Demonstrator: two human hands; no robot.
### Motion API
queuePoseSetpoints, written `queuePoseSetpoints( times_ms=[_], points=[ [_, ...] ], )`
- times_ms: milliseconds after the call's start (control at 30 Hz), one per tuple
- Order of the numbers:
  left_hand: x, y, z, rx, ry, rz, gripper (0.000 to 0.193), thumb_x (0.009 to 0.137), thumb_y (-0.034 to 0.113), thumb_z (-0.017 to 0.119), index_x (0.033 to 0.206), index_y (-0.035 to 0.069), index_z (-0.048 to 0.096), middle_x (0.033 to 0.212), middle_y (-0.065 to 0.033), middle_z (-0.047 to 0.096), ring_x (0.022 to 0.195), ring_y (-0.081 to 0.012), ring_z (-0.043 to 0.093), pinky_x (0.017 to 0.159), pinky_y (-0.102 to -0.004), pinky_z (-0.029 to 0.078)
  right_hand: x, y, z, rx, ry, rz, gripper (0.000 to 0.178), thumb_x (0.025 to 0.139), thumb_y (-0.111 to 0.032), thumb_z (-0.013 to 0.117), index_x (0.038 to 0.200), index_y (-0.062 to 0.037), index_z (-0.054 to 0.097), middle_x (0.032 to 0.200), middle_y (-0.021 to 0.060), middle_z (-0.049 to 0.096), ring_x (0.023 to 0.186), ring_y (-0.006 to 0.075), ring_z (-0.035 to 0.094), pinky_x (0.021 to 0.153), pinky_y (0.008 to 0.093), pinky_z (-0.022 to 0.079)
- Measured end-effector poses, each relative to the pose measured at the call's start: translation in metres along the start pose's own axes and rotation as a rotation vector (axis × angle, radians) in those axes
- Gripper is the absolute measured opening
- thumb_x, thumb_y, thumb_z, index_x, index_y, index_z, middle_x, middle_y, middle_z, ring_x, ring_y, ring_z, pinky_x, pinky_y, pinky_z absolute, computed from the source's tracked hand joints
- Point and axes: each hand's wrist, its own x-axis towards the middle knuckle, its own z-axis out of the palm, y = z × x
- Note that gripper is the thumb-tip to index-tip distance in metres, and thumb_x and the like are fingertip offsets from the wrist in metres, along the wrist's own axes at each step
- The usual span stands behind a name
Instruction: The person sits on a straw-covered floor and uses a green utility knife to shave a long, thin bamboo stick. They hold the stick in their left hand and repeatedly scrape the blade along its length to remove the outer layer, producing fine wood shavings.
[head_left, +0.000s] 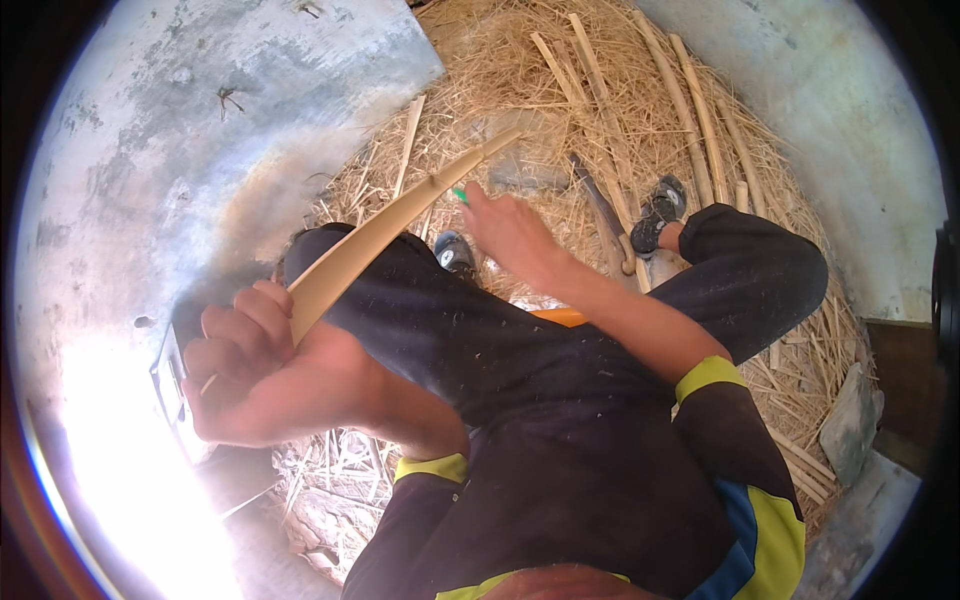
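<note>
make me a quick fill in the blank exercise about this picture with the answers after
The person's ____ hand grips the long pale strip. The small thing poking out at the right hand is coloured ____. The grey stone lies near the picture's ____ edge.

Missing words: left; green; right.

From the left grip (290, 375), the bamboo strip (375, 235) extended forward and rightward, passing left of the right grip (512, 235). Right of that grip, a handled blade (602, 207) lay on shavings (470, 70); poles (697, 115) lay farther right.
</note>
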Motion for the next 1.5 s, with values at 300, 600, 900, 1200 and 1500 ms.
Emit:
queuePoseSetpoints(
  times_ms=[300, 600, 900, 1200, 1500],
  points=[
    [0.003, -0.001, 0.0, 0.032, 0.061, 0.02, 0.032, 0.077, 0.026, 0.037, 0.053, 0.017, 0.017, 0.051, 0.0015, 0.015, 0.045, -0.0105, 0.013, 0.047, -0.0263, 0.015, 0.008, -0.01, -0.001, -0.088, 0.085, -0.133, 0.022, 0.093, -0.021, 0.046, 0.096, 0.0005, 0.041, 0.057, 0.0225, 0.056, 0.056, 0.0413, 0.059, 0.048, 0.0474, 0.047],
    [0.019, -0.003, -0.009, 0.035, 0.053, 0.005, 0.031, 0.076, 0.025, 0.037, 0.051, 0.017, 0.019, 0.05, 0.0019, 0.016, 0.044, -0.0099, 0.013, 0.046, -0.0258, 0.014, 0.002, -0.032, -0.012, -0.005, 0.099, -0.086, 0.023, 0.093, -0.02, 0.046, 0.101, 0.0004, 0.042, 0.055, 0.0226, 0.055, 0.056, 0.043, 0.058, 0.048, 0.0502, 0.045],
    [0.018, -0.005, -0.004, 0.049, 0.06, 0.018, 0.027, 0.075, 0.024, 0.037, 0.056, 0.016, 0.019, 0.05, 0.0004, 0.015, 0.046, -0.0109, 0.013, 0.048, -0.0269, 0.016, 0.001, -0.029, -0.005, -0.056, 0.033, -0.078, 0.024, 0.094, -0.019, 0.043, 0.105, 0.0017, 0.041, 0.058, 0.0233, 0.057, 0.057, 0.0432, 0.059, 0.052, 0.0512, 0.049],
    [0.012, -0.002, -0.009, 0.018, 0.021, 0.002, 0.028, 0.076, 0.024, 0.036, 0.055, 0.016, 0.019, 0.051, 0.0009, 0.016, 0.045, -0.0107, 0.013, 0.048, -0.0268, 0.016, -0.004, -0.022, -0.003, -0.027, 0.023, -0.054, 0.02, 0.094, -0.02, 0.043, 0.097, -0.0004, 0.042, 0.056, 0.0208, 0.056, 0.055, 0.0412, 0.059, 0.05, 0.0492, 0.047],
    [0.016, -0.003, -0.011, 0.016, -0.021, 0.0, 0.033, 0.078, 0.028, 0.039, 0.056, 0.017, 0.018, 0.051, 0.0006, 0.016, 0.045, -0.0112, 0.013, 0.048, -0.027, 0.017, 0.004, -0.011, 0.001, -0.018, -0.009, -0.036, 0.02, 0.094, -0.02, 0.043, 0.099, -0.0005, 0.042, 0.056, 0.022, 0.055, 0.057, 0.0426, 0.058, 0.051, 0.0506, 0.046]
  ],
)
